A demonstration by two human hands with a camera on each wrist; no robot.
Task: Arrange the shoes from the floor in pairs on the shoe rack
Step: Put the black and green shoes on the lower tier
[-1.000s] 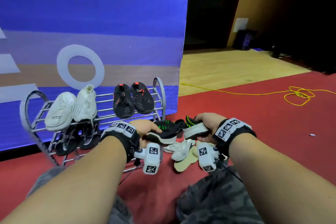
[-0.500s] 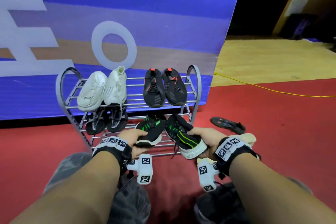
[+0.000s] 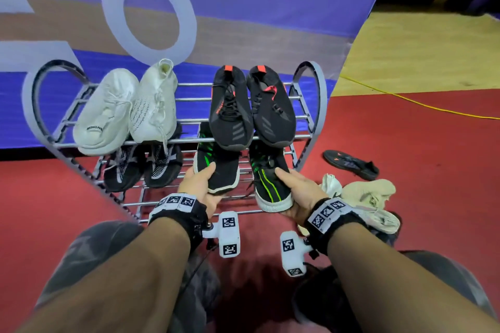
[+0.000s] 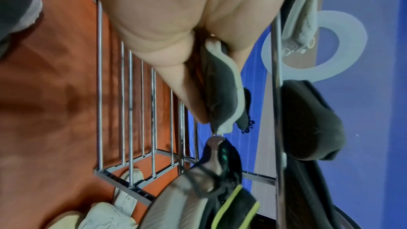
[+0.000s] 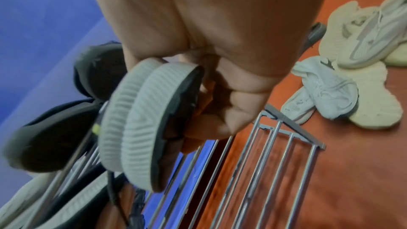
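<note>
At the shoe rack's (image 3: pixel 311 105) lower tier, toward four o'clock, left hand (image 3: pixel 198 186) and right hand (image 3: pixel 299 192) are each gripping a green-striped black shoe (image 3: pixel 223 170), likely needing side-by-side seating next.

Your way onto the grey metal shoe rack's (image 3: pixel 311 94) lower shelf runs under the black red-tabbed sneakers (image 3: pixel 250 108) overhanging the top rail. Black-and-grey knit sneakers (image 3: pixel 140 165) block the left; bare bars lie open in front.

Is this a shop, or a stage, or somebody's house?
Probably a hall or stage area, not a home: a big blue printed banner behind the shoe rack, red carpet, and a yellow cable trailing over bare wooden floor.
</note>
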